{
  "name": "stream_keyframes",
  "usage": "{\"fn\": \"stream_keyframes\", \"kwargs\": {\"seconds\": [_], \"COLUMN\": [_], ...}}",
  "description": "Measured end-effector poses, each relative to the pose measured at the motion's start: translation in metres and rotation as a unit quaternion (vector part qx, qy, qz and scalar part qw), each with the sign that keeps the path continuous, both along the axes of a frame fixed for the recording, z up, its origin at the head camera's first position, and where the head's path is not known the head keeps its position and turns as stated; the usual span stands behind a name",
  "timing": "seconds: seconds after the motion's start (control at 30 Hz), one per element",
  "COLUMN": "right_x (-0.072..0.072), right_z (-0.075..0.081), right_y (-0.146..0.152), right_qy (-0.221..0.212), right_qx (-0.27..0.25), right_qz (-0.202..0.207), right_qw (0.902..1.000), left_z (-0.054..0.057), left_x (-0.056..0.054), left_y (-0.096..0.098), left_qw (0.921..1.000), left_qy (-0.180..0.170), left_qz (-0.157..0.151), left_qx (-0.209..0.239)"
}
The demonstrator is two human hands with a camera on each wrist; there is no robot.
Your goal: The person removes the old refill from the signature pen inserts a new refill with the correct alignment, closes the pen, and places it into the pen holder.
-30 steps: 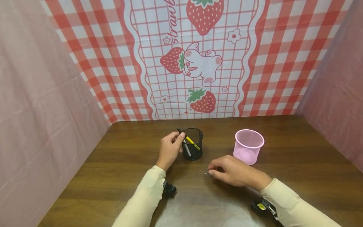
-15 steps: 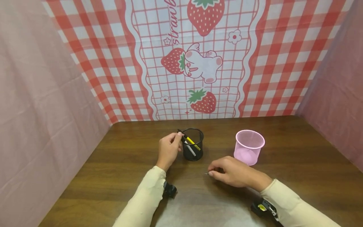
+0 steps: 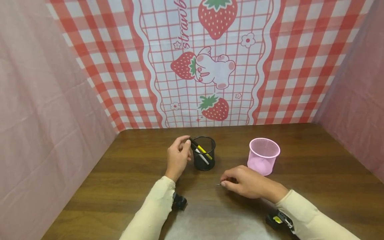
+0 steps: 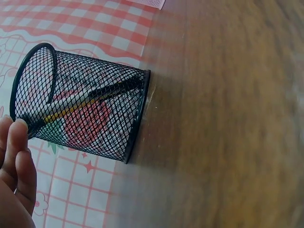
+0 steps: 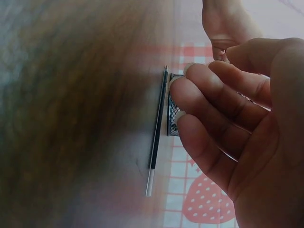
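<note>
A black mesh pen cup [image 3: 210, 164] stands upright on the table, with a yellow-and-black pen [image 3: 204, 151] and a white-and-black pen [image 3: 202, 157] leaning inside. At its left rim my left hand [image 3: 177, 158] has its fingertips beside the pens' upper ends; in the left wrist view the fingertips [image 4: 20, 127] are at the rim, with no grip showing. My right hand [image 3: 247, 181] hovers low, fingers loosely curled around nothing. Under it a slim black ink refill [image 5: 158, 121] with a clear end lies on the table, apart from the fingers; only its tip [image 3: 218, 184] shows in the head view.
A pink mesh cup [image 3: 262, 160] stands just beyond the right hand. Behind the wooden table [image 3: 126, 186] hangs a strawberry-print checked cloth [image 3: 207, 76]. Pink curtains [image 3: 39, 126] close off both sides.
The white-and-black pen has slid further across inside the black cup. My left fingers have loosened from the pens and drawn slightly left. The right hand has stayed in place.
</note>
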State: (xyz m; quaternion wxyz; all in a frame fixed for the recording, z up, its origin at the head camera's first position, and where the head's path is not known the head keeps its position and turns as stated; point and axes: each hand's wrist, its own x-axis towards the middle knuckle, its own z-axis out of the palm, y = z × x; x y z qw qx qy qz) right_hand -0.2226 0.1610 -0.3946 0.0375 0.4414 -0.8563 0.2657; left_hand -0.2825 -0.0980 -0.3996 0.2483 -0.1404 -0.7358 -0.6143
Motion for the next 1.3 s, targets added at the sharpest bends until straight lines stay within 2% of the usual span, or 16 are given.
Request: {"fn": "stream_keyframes", "kwargs": {"seconds": [0.17, 0.5, 0.7, 0.9, 1.0, 1.13, 1.23, 1.3], "right_x": [-0.001, -0.005, -0.004, -0.005, -0.005, -0.005, -0.005, -0.004], "right_z": [0.0, 0.004, 0.005, 0.008, 0.01, 0.012, 0.014, 0.017], "right_y": [0.003, 0.011, 0.014, 0.014, 0.013, 0.013, 0.013, 0.013], "right_qy": [0.007, 0.018, 0.017, 0.029, 0.029, 0.036, 0.045, 0.052], "right_qx": [-0.003, -0.002, 0.0, 0.004, 0.007, 0.008, 0.006, 0.005], "right_qz": [-0.002, -0.016, -0.022, -0.03, -0.034, -0.041, -0.046, -0.051], "right_qw": [1.0, 0.9997, 0.9996, 0.9991, 0.999, 0.9985, 0.9979, 0.9973], "left_z": [0.001, 0.001, 0.005, 0.026, 0.03, 0.017, 0.007, 0.009], "left_x": [0.001, 0.001, 0.006, 0.029, 0.033, 0.018, 0.006, 0.007], "left_y": [0.002, 0.009, 0.013, 0.015, 0.015, 0.01, 0.006, 0.005], "left_qw": [0.9999, 0.9963, 0.9967, 0.9961, 0.9942, 0.9878, 0.9787, 0.971], "left_qy": [0.009, 0.05, 0.049, 0.082, 0.105, 0.149, 0.181, 0.195], "left_qz": [0.005, 0.02, 0.029, 0.025, 0.023, 0.019, 0.025, 0.037], "left_qx": [0.005, 0.067, 0.057, 0.023, 0.006, -0.041, -0.093, -0.133]}}
